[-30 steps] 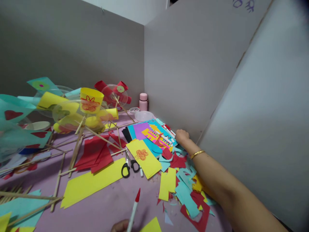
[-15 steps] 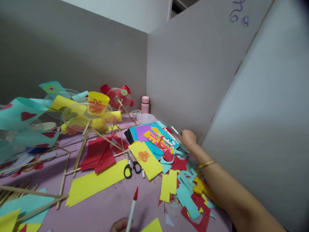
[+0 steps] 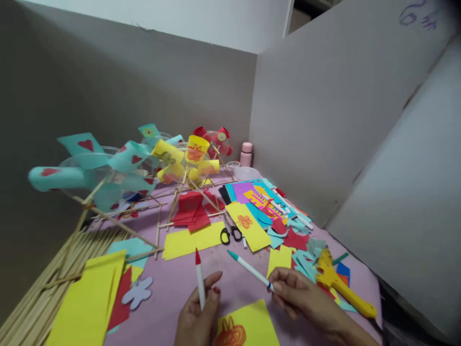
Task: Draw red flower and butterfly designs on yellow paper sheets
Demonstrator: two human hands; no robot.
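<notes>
My left hand (image 3: 198, 315) is closed around a white marker with a red cap (image 3: 199, 278), held upright at the near edge of the pink table (image 3: 173, 283). My right hand (image 3: 298, 295) pinches a white marker with a teal cap (image 3: 250, 269), its tip pointing left and away. Between both hands lies a yellow paper piece (image 3: 248, 327) bearing an orange drawing.
Black-handled scissors (image 3: 230, 233) lie beyond the markers among yellow, red and teal paper scraps. A yellow glue gun (image 3: 340, 283) rests at the right. Paper pinwheels on wooden sticks (image 3: 108, 168) crowd the left. Bamboo sticks (image 3: 46, 283) are piled near left. Grey partition walls enclose the table.
My right hand has drawn back from the far paper pile near the wall to the near edge, bringing a teal-capped marker. The view has shifted left and back.
</notes>
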